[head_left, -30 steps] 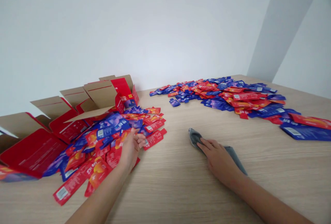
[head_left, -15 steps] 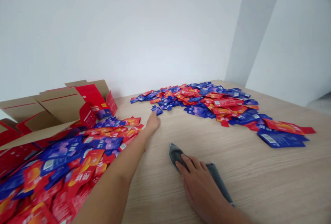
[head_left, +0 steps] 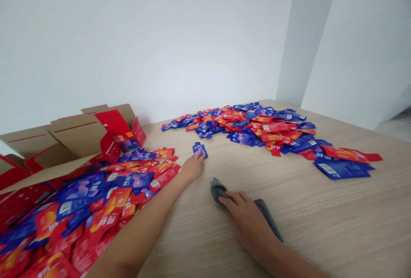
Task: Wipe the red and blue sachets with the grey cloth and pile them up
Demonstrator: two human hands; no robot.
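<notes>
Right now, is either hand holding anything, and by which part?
Left hand touches a blue packet at its near end; right hand lies on a gray cloth toward its far end. Neither grip is certain.

Left hand touches blue packet, right hand grey cloth.

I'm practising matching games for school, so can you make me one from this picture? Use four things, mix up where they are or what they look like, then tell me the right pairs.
Things:
1. Left hand
2. Right hand
3. Boxes
4. Table

Places, colours and states:
A. Pale wood colour
B. On a grey cloth
C. Flaps open, beside the left heap of packets
D. Touching a blue packet

Right pairs: 1-D, 2-B, 3-C, 4-A.
</notes>
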